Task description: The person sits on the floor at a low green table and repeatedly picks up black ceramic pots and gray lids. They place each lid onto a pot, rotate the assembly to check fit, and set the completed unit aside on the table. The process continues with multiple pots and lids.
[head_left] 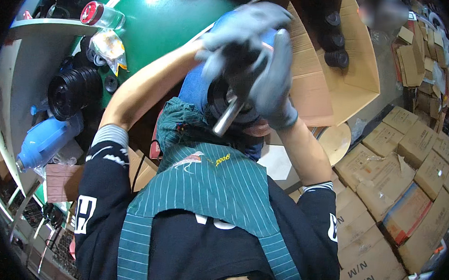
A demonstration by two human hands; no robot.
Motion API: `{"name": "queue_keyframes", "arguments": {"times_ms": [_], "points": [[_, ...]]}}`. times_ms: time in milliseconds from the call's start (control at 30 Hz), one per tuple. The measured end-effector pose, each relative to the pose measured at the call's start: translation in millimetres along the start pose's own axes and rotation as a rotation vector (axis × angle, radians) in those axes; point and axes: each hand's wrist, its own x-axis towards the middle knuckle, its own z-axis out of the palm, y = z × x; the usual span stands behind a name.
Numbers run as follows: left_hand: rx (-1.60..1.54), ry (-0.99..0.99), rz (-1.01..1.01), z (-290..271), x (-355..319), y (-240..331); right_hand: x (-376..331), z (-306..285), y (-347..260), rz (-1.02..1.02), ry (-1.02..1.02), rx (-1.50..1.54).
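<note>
Both my hands wear grey gloves and work close together above my lap. Motion blurs my left hand (245, 29), and its fingers are smeared over a dark part between the hands. Beside it my right hand (276, 89) is closed around a metal rod (229, 117), with one digit pointing away from me. The rod's bare silver end slants toward my apron. Below the hands a black round part (217, 97) rests at my lap, partly covered. What joins the rod to the dark part is hidden.
A green table (162, 18) carries a red-lidded clear jar (102, 15), a plastic bag (109, 49) and stacked black discs (74, 92). To the right, an open carton (361, 82) holds black round parts. Stacked cardboard boxes (383, 177) and a round stool (334, 142) stand nearby.
</note>
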Motion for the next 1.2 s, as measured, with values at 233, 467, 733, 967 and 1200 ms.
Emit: {"name": "queue_keyframes", "arguments": {"times_ms": [233,467,733,967,1200], "points": [[0.705,-0.326,-0.224,-105.7,-70.9,171.6,43.3,-13.0,26.9,0.141,0.326,0.542],[1.063,-0.316,-0.614,-4.2,-104.9,166.8,45.5,-7.1,24.8,0.183,0.317,0.502],[1.060,-0.316,-0.506,-25.4,-108.4,170.4,20.0,-123.0,81.5,-0.195,0.180,-0.092],[0.648,-0.333,-0.473,-50.1,-100.2,168.0,16.9,-119.9,109.2,-0.060,-0.288,0.794],[0.313,-0.277,-0.059,-78.6,-110.5,90.4,-63.9,-65.4,69.8,-0.257,0.065,0.616]]}}
